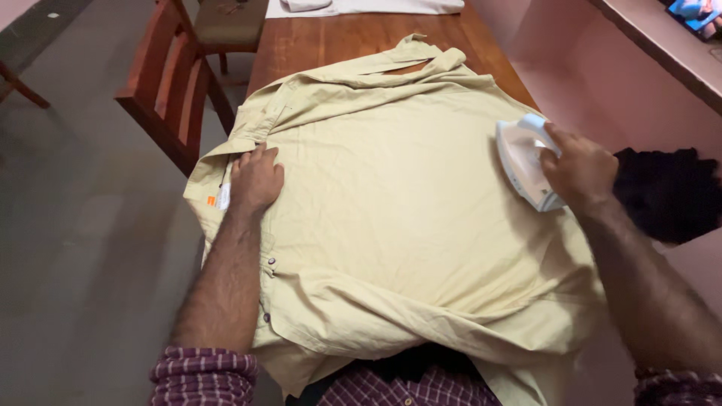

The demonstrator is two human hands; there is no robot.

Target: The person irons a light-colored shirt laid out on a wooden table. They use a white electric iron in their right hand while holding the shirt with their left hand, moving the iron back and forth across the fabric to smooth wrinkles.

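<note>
Left hand (256, 180) flat, unclenched, pressing shirt (391, 225) on worktop (331, 41); right hand (580, 171) grasping iron (526, 162) at shirt's right edge.

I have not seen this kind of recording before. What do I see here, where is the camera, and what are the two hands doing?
There is no machine here. A person wears one camera on the head, and it looks down at that person's own bare hands, so you see the forearms entering from the bottom edge.

A pale yellow-green cotton shirt lies spread over a brown wooden table. The left hand lies flat, palm down, on the shirt near its left edge. The right hand has its grip closed around the handle of a white and light blue electric iron, which rests on the shirt's right side.

Beside the table stands a reddish-brown wooden chair. A folded white cloth lies at the table's far end.
</note>
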